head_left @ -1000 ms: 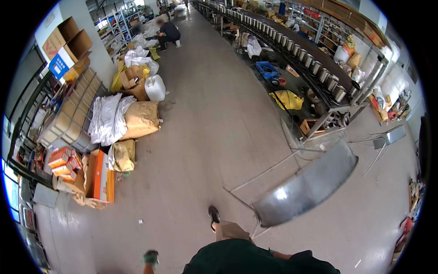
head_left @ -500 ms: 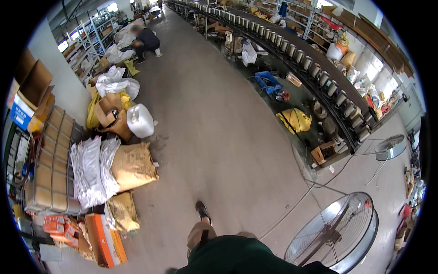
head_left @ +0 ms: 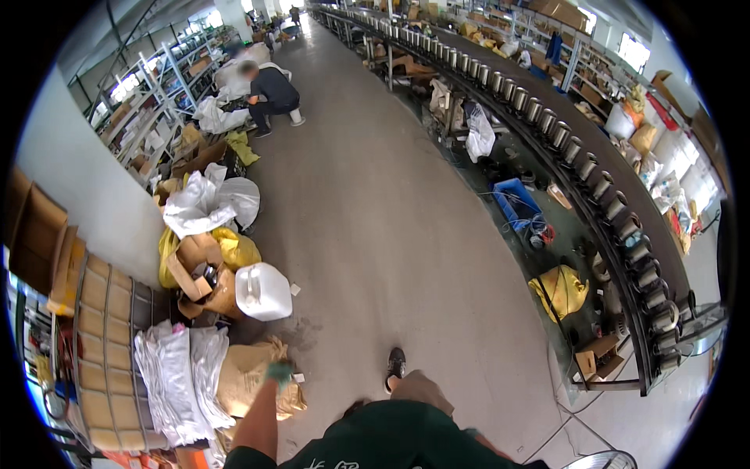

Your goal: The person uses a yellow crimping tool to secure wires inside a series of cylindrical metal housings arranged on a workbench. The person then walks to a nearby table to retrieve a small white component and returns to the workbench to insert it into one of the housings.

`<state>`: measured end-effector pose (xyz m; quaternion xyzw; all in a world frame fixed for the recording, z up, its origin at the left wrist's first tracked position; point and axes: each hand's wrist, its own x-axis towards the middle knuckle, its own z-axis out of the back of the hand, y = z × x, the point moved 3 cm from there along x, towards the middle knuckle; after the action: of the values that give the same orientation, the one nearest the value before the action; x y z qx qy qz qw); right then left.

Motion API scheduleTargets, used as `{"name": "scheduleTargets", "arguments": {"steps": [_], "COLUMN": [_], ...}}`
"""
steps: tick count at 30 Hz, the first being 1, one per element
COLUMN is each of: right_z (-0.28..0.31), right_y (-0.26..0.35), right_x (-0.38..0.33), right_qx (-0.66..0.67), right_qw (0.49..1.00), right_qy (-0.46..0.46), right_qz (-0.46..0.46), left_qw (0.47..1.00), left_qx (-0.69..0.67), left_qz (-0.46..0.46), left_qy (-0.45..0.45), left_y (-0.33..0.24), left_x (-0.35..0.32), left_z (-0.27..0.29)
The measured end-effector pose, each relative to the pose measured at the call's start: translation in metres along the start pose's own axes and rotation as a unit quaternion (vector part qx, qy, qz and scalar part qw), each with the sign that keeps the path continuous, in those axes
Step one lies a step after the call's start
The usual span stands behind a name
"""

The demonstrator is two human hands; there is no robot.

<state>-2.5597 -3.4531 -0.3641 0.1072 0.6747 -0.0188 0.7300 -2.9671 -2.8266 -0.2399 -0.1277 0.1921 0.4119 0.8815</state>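
Note:
My left hand, in a greenish glove, swings out at the lower left, over the edge of a brown paper sack in the view. Whether it touches the sack I cannot tell. Its fingers are smeared by motion, and I see nothing held in it. Silvery white folded sacks lie beside the brown one. My right hand is out of sight; only part of that arm shows by my dark green shirt.
A white plastic jug and an open carton stand along the left side. A person sits low farther up the aisle. On the right runs a conveyor line with metal cylinders; a blue crate and yellow sack lie beneath.
I have walked forward up the aisle, and the sacks and jug stand nearer. My left arm has come into view. The floor fan has slid almost out of view at the bottom.

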Motion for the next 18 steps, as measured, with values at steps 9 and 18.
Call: {"name": "scheduleTargets", "arguments": {"steps": [9,18], "right_z": [0.301,0.418], "right_y": [0.486,0.744], "right_x": [-0.012,0.035], "right_qx": [0.244,0.166], "right_qw": [0.929,0.977], "right_qy": [-0.184,-0.128], "right_qz": [0.207,0.034], "left_qw": [0.814,0.965], "left_qx": [-0.437,-0.183], "left_qz": [0.314,0.078], "left_qy": [0.221,0.172], "left_y": [-0.068,0.006], "left_x": [0.109,0.577], "left_z": [-0.021,0.181]}}
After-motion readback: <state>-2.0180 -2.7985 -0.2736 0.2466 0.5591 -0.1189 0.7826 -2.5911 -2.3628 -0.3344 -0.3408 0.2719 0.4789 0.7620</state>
